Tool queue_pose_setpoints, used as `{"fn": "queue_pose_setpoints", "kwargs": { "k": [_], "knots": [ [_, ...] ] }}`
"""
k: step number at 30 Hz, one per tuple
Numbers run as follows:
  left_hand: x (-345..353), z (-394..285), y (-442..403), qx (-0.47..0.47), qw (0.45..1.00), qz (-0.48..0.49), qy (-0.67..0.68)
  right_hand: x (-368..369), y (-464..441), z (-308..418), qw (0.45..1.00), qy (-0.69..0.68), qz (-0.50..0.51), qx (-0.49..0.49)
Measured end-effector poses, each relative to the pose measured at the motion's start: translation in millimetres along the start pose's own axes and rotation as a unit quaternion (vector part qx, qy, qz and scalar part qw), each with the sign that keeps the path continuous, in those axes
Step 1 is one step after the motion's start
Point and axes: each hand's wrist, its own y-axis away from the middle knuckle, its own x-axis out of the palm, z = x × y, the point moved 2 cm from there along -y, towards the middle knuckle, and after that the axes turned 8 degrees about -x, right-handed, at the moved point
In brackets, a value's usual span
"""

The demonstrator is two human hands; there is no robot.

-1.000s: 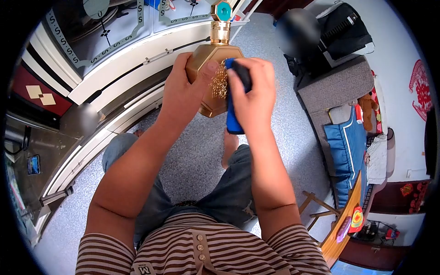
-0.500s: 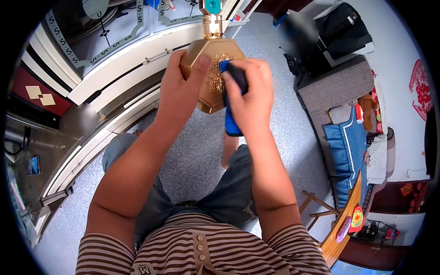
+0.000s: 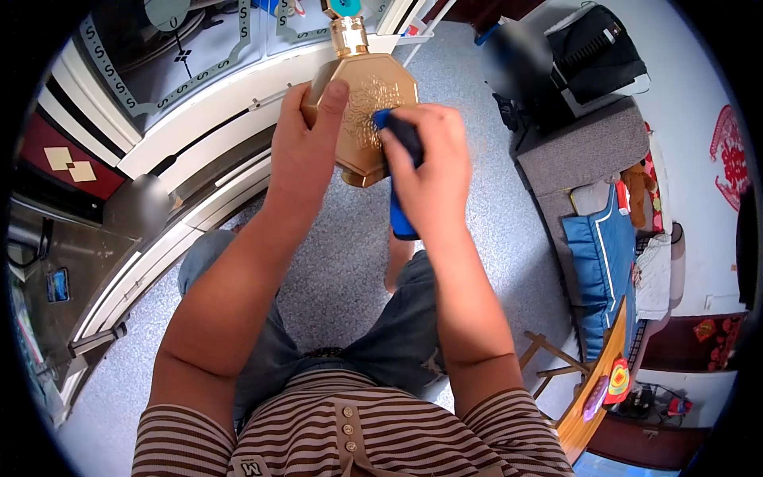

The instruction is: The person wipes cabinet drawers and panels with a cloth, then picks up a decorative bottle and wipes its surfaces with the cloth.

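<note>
A gold eight-sided bottle (image 3: pixel 366 103) with a raised floral pattern is held up in front of me, its neck pointing away and its teal-topped stopper (image 3: pixel 343 8) at the upper frame edge. My left hand (image 3: pixel 306 147) is closed around the bottle's left side, thumb on the patterned face. My right hand (image 3: pixel 437 163) is closed on a long blue-and-black object (image 3: pixel 404 219), possibly a brush or folded cloth. Its blue tip lies against the lower right of the raised pattern. The object's middle is hidden behind my fingers.
To the left runs a white-framed glass cabinet (image 3: pixel 230 115) with a dark counter. On the right are a grey sofa (image 3: pixel 580 147), a blue cushion (image 3: pixel 592 270) and a wooden table edge (image 3: pixel 592 397). Speckled grey floor (image 3: pixel 334 270) lies below.
The bottle has shifted left and slightly up and tilted, with my left hand following. My right hand and the blue-and-black object have moved slightly left over the pattern.
</note>
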Motion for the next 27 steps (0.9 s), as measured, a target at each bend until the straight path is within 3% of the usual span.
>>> {"fn": "queue_pose_setpoints", "kwargs": {
  "k": [6, 8, 10, 14, 18, 22, 24, 27],
  "knots": [
    [-1.0, 2.6, -4.3, -0.010, 0.997, -0.012, 0.077, 0.8, 0.3, 10.9, 0.996, -0.063, 0.063, 0.005],
    [0.2, 2.0, -3.2, -0.010, 0.998, -0.013, 0.066, -1.3, -1.0, -9.8, 1.000, -0.006, -0.007, 0.023],
    [2.2, 2.1, -2.5, -0.009, 0.997, -0.018, 0.073, -5.2, -2.5, -20.5, 0.996, 0.001, -0.016, 0.085],
    [2.2, 4.0, -3.0, -0.005, 0.996, -0.019, 0.087, -3.4, -1.9, -6.4, 0.999, 0.025, -0.018, 0.015],
    [-1.8, 2.7, -5.2, -0.014, 0.996, -0.019, 0.089, 4.3, 5.2, 20.7, 0.997, -0.059, 0.047, -0.024],
    [-0.6, 3.7, -4.5, -0.012, 0.995, -0.013, 0.101, 0.8, -0.4, 2.3, 0.998, -0.042, 0.036, -0.020],
    [1.2, 2.1, -3.3, -0.004, 0.995, -0.017, 0.101, -4.5, -2.9, -15.7, 0.997, -0.003, -0.004, 0.073],
    [1.7, 1.0, -1.9, -0.020, 0.997, -0.023, 0.075, -3.2, -2.1, -9.1, 0.999, 0.009, -0.011, 0.039]
  ]
}}
